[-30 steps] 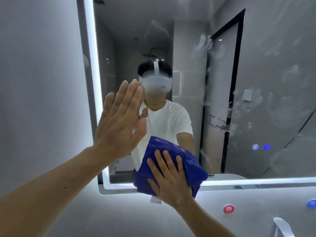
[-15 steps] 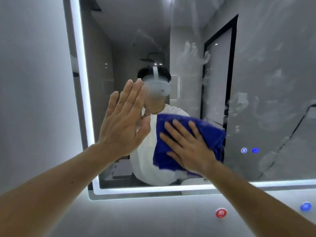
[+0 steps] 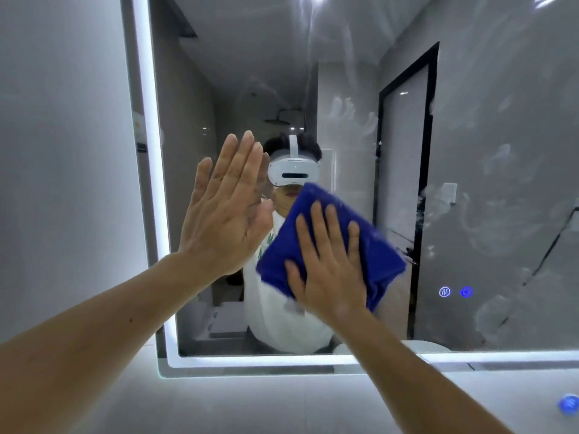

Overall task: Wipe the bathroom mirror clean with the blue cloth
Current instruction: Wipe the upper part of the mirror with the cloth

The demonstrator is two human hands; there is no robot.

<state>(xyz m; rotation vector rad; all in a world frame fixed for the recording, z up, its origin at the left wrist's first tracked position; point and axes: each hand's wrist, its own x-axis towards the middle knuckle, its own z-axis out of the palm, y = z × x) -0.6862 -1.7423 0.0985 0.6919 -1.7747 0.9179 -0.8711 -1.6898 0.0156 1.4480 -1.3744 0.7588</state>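
The bathroom mirror (image 3: 501, 151) fills most of the view, framed by a lit white strip. Smears and handprints cloud its right half. My right hand (image 3: 329, 267) presses the blue cloth (image 3: 379, 255) flat against the glass near the middle, fingers straight and spread. My left hand (image 3: 225, 211) rests flat on the glass just left of the cloth, fingers straight and together, pointing up. The reflection shows a person in a white shirt with a white headset, partly hidden by both hands.
Two small lit touch icons (image 3: 456, 291) glow on the mirror to the right of the cloth. A grey wall (image 3: 62, 151) runs along the left of the mirror. A blue round object (image 3: 568, 404) sits at the lower right edge below the mirror.
My right hand has slid the cloth up the glass from the mirror's bottom edge to its middle, with the cloth now tilted. My left hand stays pressed on the glass.
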